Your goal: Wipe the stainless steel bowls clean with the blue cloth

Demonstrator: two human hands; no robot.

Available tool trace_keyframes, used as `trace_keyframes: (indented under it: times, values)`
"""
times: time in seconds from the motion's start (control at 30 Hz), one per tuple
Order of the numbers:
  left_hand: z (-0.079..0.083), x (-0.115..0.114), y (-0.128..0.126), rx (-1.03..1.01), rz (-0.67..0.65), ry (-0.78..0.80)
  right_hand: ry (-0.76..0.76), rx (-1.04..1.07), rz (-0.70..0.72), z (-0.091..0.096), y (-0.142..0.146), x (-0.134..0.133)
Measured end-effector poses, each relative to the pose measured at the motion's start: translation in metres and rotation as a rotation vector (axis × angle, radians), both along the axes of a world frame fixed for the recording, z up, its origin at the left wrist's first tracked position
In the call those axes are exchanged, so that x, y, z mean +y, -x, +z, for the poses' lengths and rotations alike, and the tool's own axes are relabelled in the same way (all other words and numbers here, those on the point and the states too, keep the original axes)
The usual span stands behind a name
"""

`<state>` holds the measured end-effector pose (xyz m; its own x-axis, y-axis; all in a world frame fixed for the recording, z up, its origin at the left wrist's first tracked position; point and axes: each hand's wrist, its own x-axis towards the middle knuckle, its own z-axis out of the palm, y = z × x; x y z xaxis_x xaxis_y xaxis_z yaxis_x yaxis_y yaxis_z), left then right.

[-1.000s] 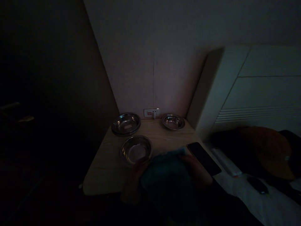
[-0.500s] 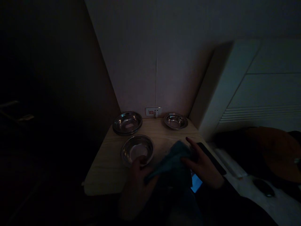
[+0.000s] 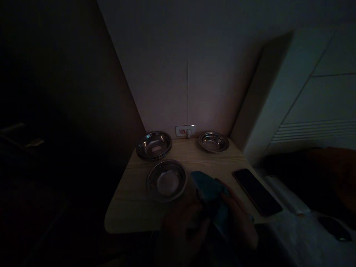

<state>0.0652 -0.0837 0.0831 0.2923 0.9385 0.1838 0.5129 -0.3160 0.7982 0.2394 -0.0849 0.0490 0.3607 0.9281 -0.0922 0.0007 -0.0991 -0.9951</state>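
Observation:
The room is very dim. My left hand (image 3: 182, 226) and my right hand (image 3: 239, 218) are close together over the near edge of a small wooden table (image 3: 130, 193), both closed on a bunched blue cloth (image 3: 213, 194). Just left of the cloth sits a steel bowl (image 3: 166, 180). Two more steel bowls stand at the back: a larger one (image 3: 154, 145) on the left and a smaller one (image 3: 213, 141) on the right. A dark phone (image 3: 257, 191) lies flat on the table to the right of my right hand.
A wall socket (image 3: 185, 131) sits on the wall behind the bowls. A white headboard (image 3: 306, 104) and a bed with dark and orange things (image 3: 333, 174) lie to the right. The left side is too dark to read.
The cloth has been gathered into a tighter bunch between both hands. My right hand has come off the phone area, and the phone's lit screen has gone dark. The camera shifted left.

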Motion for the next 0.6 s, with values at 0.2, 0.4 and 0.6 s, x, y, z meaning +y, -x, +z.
trace_keyframes:
  times: [0.2, 0.4, 0.6]
  values:
    - [-0.015, 0.039, 0.047, 0.262, 0.051, -0.131, 0.093, 0.045, -0.077, 0.006, -0.004, 0.007]
    - [-0.030, 0.048, 0.055, 0.243, -0.009, -0.085, 0.151, 0.043, -0.084, 0.002, -0.002, 0.012]
    - [-0.024, 0.054, 0.058, 0.148, 0.051, -0.066, 0.190, 0.061, -0.098, 0.003, -0.004, 0.016]
